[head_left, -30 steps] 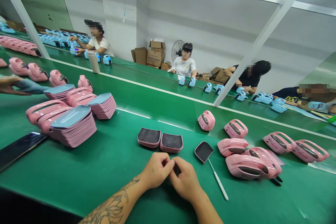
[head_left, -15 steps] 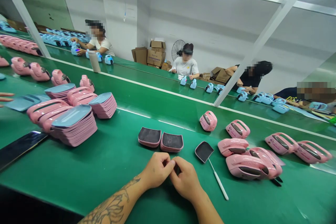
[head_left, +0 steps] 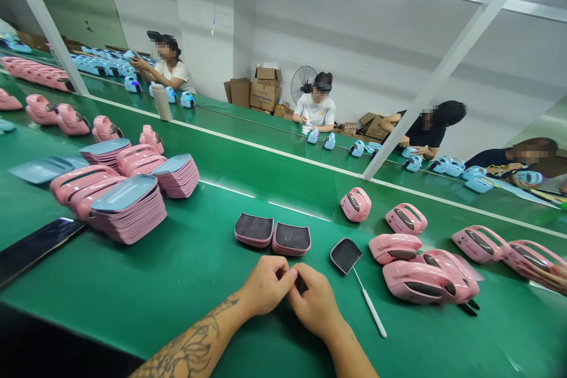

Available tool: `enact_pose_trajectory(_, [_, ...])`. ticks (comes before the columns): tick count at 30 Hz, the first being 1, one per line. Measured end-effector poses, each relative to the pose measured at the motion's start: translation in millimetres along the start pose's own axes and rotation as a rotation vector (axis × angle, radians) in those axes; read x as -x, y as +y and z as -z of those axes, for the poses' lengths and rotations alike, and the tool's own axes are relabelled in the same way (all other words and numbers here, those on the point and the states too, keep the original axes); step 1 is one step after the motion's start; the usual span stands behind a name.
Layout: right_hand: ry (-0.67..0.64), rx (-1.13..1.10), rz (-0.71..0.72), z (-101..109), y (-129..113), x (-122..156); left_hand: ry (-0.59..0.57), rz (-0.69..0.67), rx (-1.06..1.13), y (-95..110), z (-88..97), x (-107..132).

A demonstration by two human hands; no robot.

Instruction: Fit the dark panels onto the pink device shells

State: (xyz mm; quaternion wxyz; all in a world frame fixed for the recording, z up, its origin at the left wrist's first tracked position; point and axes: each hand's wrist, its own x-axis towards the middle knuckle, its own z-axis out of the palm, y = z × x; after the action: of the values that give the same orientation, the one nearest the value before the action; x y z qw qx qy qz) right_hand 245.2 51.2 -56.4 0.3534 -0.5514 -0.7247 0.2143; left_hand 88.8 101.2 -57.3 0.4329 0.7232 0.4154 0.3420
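My left hand [head_left: 269, 284] and my right hand [head_left: 313, 296] meet over the green table, fingers curled and thumbs pressed together. Anything between the fingertips is hidden or too small to make out. Just beyond them lie two short stacks of pink-edged dark panels, the left stack [head_left: 254, 230] and the right stack [head_left: 291, 239]. Right of my hands a single dark panel [head_left: 346, 256] rests on the tip of a thin tool with a white handle [head_left: 374, 313]. Pink plastic housings with handles [head_left: 416, 281] stand farther right.
At left are tall stacks of pink-edged panels with blue tops [head_left: 128, 212], more pink housings [head_left: 75, 120] and a dark phone-like slab [head_left: 38, 248]. A beige cup [head_left: 162, 103] stands beyond. Another person's hand [head_left: 549, 277] touches a pink housing at right. Co-workers sit across the bench.
My hands keep the same pose. A co-worker's hand has left the left edge of view, and another has appeared at the right on a pink housing. The view has shifted slightly.
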Motion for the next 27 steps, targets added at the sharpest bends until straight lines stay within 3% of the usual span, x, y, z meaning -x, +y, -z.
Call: enact_pose_trajectory(27, [-0.012,0.008,0.0,1.0,-1.0,0.5,0.001,-0.02,-0.069,-3.5,-0.9,1.3])
